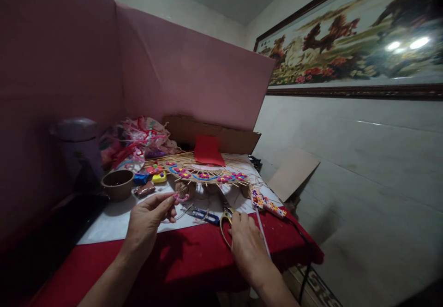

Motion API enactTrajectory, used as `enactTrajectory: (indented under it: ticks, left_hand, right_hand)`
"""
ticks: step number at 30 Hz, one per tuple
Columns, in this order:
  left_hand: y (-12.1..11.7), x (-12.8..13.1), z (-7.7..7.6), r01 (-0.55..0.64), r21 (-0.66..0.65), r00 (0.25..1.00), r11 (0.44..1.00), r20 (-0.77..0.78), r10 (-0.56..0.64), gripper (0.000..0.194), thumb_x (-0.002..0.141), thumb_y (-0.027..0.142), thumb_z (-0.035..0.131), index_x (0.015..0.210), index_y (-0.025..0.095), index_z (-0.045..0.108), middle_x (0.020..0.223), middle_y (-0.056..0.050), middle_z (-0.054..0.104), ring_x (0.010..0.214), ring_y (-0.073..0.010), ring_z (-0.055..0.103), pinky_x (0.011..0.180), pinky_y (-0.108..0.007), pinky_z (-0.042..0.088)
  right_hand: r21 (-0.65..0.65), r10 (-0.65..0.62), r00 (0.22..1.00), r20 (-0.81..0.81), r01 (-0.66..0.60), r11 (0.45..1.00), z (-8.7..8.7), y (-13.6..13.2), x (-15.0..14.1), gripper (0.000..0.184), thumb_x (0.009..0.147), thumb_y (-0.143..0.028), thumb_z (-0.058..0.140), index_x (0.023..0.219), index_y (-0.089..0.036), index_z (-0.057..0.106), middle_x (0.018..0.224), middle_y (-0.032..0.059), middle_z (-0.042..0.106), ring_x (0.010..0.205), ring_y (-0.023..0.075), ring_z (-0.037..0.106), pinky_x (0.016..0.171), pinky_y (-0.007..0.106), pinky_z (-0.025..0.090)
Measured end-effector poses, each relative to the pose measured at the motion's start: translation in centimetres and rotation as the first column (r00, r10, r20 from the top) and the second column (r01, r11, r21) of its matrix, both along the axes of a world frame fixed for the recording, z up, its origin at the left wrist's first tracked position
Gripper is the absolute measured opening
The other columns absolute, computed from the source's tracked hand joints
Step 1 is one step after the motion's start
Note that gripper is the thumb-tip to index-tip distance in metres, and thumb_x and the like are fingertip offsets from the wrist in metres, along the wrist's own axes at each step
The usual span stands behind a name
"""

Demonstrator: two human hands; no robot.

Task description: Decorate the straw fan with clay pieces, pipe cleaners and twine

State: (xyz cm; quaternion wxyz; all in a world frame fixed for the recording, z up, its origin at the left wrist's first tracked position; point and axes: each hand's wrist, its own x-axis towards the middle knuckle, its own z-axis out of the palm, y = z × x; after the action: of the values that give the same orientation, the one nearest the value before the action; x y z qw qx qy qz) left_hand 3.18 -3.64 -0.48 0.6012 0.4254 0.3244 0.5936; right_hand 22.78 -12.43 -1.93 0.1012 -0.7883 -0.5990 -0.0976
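My left hand point(147, 219) is closed in a pinch, with a small curled pink strip point(181, 197) between thumb and forefinger, above the front of the white sheet. At the table's front, the fingers of my right hand point(247, 240) are curled round one loop of gold-handled scissors point(224, 228), whose blades point away from me. Blue-handled pliers point(204, 215) lie between my hands. Behind them sits a curved brown piece point(204, 176) decorated with pink flowers and a blue wavy line, with thin sticks spreading from it.
A brown cup point(117, 186), colored clay packets point(148, 177) and a dark tumbler point(79, 154) stand left. A pink plastic bundle point(148, 136) and red paper point(208, 150) lie behind. A flower-patterned glue gun point(265, 203) is at right, near the red tablecloth's point(304, 242) edge.
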Motion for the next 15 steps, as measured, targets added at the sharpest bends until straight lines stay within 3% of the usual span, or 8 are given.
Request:
enactTrajectory:
  ticks: [3,6,10,13,15]
  left_hand:
    - [0.2,0.0,-0.1,0.009,-0.012,1.0,1.0,-0.025,-0.01,0.029,0.055,0.026,0.08,0.075,0.008,0.068,0.065,-0.005,0.067,0.048,-0.0105,0.056,0.042,-0.021,0.047]
    - [0.2,0.1,-0.2,0.021,-0.038,0.999,0.999,-0.029,-0.022,0.029,0.054,0.027,0.08,0.073,0.008,0.067,0.064,-0.005,0.066,0.048,-0.0103,0.056,0.042,-0.021,0.047]
    - [0.2,0.0,0.0,0.025,-0.06,1.0,0.998,-0.017,-0.026,0.031,0.053,0.027,0.081,0.072,0.007,0.067,0.062,-0.004,0.066,0.047,-0.0102,0.056,0.042,-0.021,0.047]
    - [0.1,-0.1,0.1,0.029,-0.076,1.0,0.997,0.01,-0.028,0.032,0.052,0.026,0.081,0.072,0.007,0.066,0.062,-0.005,0.066,0.046,-0.0104,0.056,0.041,-0.021,0.046]
    - [0.1,-0.1,0.1,0.041,-0.084,0.999,0.996,0.036,-0.038,0.03,0.052,0.026,0.081,0.071,0.008,0.065,0.062,-0.005,0.066,0.045,-0.0104,0.055,0.04,-0.021,0.045]
  right_hand:
    - [-0.04,0.042,0.994,-0.097,-0.046,0.998,1.3,0.4,0.5,0.027,0.07,0.003,0.045,0.09,-0.012,0.054,0.087,0.0162,0.063,0.078,0.0257,0.059,0.062,0.03,0.037]
    - [-0.018,0.093,0.934,-0.346,-0.105,0.994,2.3,-0.1,1.7,0.021,0.067,-0.003,0.046,0.084,-0.015,0.05,0.076,0.0087,0.063,0.069,0.0203,0.058,0.058,0.026,0.034]
    - [0.036,0.1,0.754,-0.649,-0.101,0.994,2.0,-2.3,3.5,0.023,0.069,-0.01,0.045,0.09,-0.019,0.05,0.068,0.0012,0.06,0.061,0.0158,0.056,0.054,0.023,0.035]
    - [0.068,0.056,0.623,-0.78,-0.005,0.998,1.0,-4.9,3.7,0.04,0.068,-0.017,0.051,0.108,-0.019,0.049,0.066,-0.001,0.058,0.059,0.0152,0.056,0.056,0.024,0.04]
    - [0.059,0.054,0.468,-0.882,-0.004,0.998,0.6,-6.5,3.3,0.058,0.063,-0.023,0.06,0.119,-0.019,0.046,0.066,-0.0025,0.055,0.056,0.0139,0.055,0.054,0.024,0.041]
